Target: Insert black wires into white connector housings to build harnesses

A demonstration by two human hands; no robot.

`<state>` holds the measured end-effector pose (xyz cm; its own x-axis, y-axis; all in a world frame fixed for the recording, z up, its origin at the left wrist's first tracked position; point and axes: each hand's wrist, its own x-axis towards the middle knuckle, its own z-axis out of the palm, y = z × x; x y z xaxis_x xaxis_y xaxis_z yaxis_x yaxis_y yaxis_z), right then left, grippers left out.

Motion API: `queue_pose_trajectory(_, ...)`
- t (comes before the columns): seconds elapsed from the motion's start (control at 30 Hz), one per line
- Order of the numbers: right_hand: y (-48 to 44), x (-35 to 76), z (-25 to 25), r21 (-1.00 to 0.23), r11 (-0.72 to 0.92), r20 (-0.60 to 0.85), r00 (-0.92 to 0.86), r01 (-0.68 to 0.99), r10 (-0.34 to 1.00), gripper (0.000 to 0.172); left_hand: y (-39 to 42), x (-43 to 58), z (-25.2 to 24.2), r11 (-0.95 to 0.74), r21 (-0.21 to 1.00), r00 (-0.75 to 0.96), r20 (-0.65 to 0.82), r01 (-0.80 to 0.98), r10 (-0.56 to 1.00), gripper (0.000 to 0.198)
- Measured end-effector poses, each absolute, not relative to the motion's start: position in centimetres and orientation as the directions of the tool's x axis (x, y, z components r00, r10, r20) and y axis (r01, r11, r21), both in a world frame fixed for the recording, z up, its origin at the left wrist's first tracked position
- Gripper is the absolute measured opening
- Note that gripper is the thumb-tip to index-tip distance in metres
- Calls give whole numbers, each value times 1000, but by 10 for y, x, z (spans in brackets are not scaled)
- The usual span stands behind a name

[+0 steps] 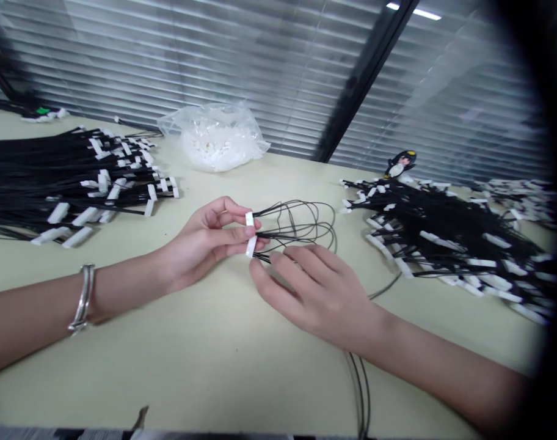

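My left hand pinches a long white plastic connector between thumb and fingers, holding it almost upright above the table. Thin black wires run out of the connector's right side and bend round in loops. My right hand is closed, its fingers bent over the wires at the connector's lower end. Those fingertips are partly hidden behind the hand. From beneath my right wrist, more black wire trails down to the table's front edge.
Bundled black wires with white connectors lie at the left, and another heap is at the right. A clear plastic bag of small white parts stands at the back. Near the right heap is a penguin-like figure. Window blinds rise behind the table.
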<state>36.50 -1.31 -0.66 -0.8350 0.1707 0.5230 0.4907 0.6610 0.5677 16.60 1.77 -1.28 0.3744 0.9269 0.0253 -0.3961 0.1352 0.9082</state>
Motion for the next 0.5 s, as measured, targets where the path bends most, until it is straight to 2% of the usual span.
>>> queue_pose_trajectory(0.1,-9,365,-13,623,632,494,-859,460,138,26,15,166,-12,167,917,428,4,-362,904,16)
queue_pose_trajectory(0.3,-10,371,-15,699,628,454,-891,343,-18,13,15,165,-12,220,940,507,-61,-260,860,16)
queue_pose_trajectory(0.5,-11,375,-9,743,611,402,-912,272,-82,10,14,162,-9,296,948,598,-172,-115,783,25)
